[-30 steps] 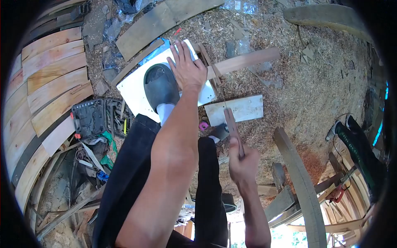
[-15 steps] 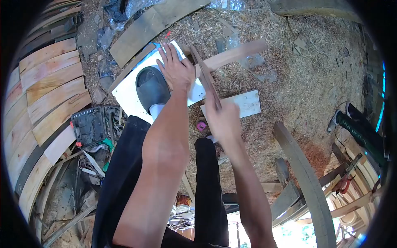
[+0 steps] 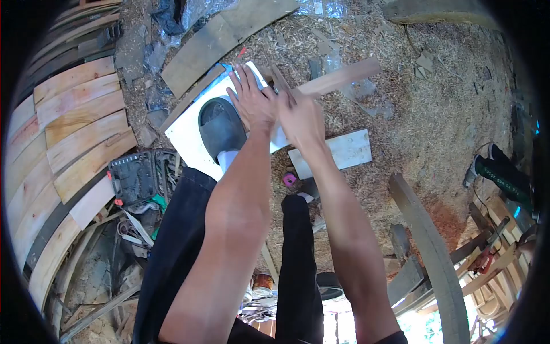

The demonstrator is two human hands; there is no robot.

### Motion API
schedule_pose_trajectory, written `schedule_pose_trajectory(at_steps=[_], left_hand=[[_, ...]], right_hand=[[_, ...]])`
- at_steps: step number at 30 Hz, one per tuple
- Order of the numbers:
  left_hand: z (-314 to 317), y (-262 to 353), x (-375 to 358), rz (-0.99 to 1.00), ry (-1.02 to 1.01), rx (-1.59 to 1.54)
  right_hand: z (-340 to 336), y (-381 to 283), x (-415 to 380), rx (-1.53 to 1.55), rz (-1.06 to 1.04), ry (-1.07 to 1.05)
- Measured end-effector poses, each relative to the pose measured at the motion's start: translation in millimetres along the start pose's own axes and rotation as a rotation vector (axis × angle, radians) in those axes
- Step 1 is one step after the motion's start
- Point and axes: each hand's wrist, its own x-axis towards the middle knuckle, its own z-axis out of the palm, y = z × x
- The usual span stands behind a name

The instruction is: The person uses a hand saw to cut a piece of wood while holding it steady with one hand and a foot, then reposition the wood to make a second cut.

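My left hand (image 3: 255, 106) lies flat, fingers stretched, on a white board (image 3: 192, 129). Beside it, my foot in a dark slipper (image 3: 222, 127) rests on the same board. Closed around the near end of a handsaw (image 3: 279, 79), my right hand (image 3: 302, 121) is blurred by motion. The saw's narrow brown blade points away from me, just right of my left hand, its handle hidden in my grip. A wooden strip (image 3: 341, 77) sticks out to the right beyond the blade; where the two meet is partly hidden.
A pale rectangular board (image 3: 349, 150) and a pink tape roll (image 3: 290, 179) lie on shavings. An open tool case (image 3: 134, 178) sits at left, near stacked planks (image 3: 86, 132). A curved beam (image 3: 427, 246) stands at lower right. Another person's leg (image 3: 501, 175) shows at far right.
My right hand has pushed the handsaw forward, away from me, and now sits close to my left hand. The left hand stays on the white board. The whole view has shifted slightly.
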Motion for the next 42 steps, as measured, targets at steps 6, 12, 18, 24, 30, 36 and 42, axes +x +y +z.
schedule_pose_trajectory(at_steps=[6, 12, 18, 24, 30, 36, 42], left_hand=[[3, -3, -4, 0.018, -0.004, 0.002], [6, 2, -8, -0.002, 0.033, -0.012], [3, 3, -3, -0.021, 0.020, 0.013], [3, 2, -3, -0.015, 0.020, 0.035], [4, 4, -4, 0.017, 0.045, -0.001], [8, -2, -5, 0.029, 0.081, -0.007], [7, 0, -4, 0.029, 0.082, 0.002]], right_hand=[[-2, -4, 6, -0.035, 0.066, -0.041], [-84, 21, -142, 0.098, 0.039, -0.038], [-126, 18, -179, -0.017, 0.207, -0.139], [-29, 23, -48, 0.007, 0.062, -0.082], [-24, 10, -28, -0.046, 0.088, -0.073], [-101, 12, -146, 0.097, 0.117, -0.144], [-135, 13, -175, 0.029, 0.270, -0.258]])
